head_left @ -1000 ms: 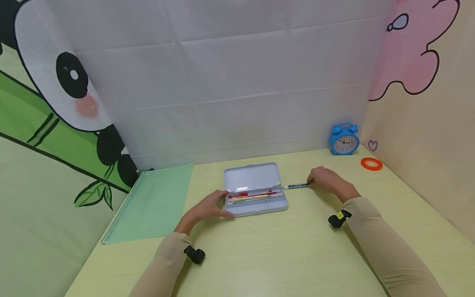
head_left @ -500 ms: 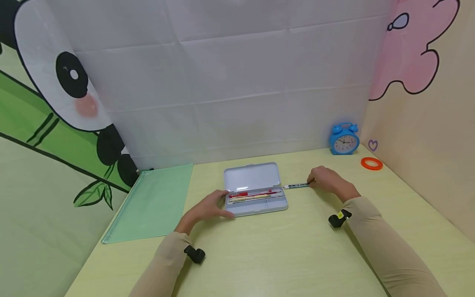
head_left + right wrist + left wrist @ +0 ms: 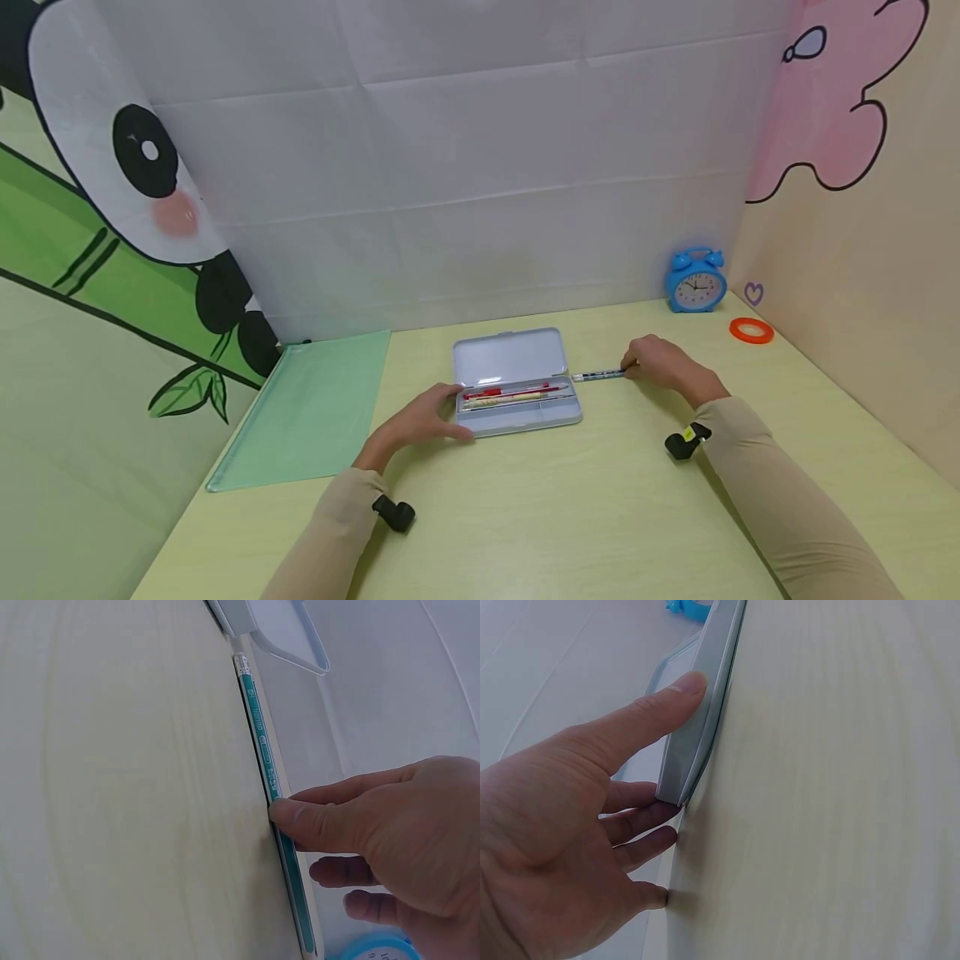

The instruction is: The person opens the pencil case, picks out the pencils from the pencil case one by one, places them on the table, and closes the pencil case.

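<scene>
An open pale pencil case (image 3: 525, 421) lies on the table with its lid (image 3: 510, 357) tipped back. Inside it are a red pen or pencil (image 3: 517, 392) and several other slim writing tools. My left hand (image 3: 418, 418) holds the case's left end, thumb along the front side and fingers around the far corner, as the left wrist view shows. To the right of the case, a green pencil (image 3: 259, 735) lies on the tabletop, its eraser end close to the case. My right hand (image 3: 660, 365) pinches this pencil between thumb and index finger, the other fingers loosely bent.
A green translucent mat or folder (image 3: 315, 408) lies on the left of the table (image 3: 525, 517). At the back right stand a blue alarm clock (image 3: 696, 283) and an orange ring (image 3: 751, 331). A white sheet (image 3: 480, 183) hangs behind the table.
</scene>
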Demonstrator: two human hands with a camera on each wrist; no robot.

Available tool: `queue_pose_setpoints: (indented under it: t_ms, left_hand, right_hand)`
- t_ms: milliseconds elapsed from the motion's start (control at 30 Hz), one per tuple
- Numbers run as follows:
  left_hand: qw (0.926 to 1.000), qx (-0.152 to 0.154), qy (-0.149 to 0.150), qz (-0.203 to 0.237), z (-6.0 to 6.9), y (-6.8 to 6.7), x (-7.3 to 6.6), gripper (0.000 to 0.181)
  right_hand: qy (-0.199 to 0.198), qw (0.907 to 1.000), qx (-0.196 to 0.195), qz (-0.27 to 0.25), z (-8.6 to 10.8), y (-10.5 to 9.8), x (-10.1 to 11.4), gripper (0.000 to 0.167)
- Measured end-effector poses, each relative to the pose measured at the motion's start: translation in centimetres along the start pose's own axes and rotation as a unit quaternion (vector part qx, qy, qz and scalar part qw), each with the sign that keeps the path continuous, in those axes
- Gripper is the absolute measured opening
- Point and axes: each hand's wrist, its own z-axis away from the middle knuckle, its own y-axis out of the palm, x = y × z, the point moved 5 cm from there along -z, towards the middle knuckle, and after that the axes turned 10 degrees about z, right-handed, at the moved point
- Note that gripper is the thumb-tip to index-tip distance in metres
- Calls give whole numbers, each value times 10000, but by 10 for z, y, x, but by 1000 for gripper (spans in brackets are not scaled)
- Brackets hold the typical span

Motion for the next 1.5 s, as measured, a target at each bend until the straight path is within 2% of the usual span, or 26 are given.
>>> queue_pose_setpoints:
  t_ms: [333,733,1500]
  left_hand:
    - [10000,-7,50,0,0,-1,-1,95]
    - [10000,1,-9,-38,2,0,-3,96]
    - [10000,3,-6,63,3,0,-4,95]
  right_hand:
    - [-37,10000,-34,6,0,0,0,16]
    - [-217,9994,-253,73,2,-1,0,16]
    - [-248,9993,-294,17,2,0,-1,14]
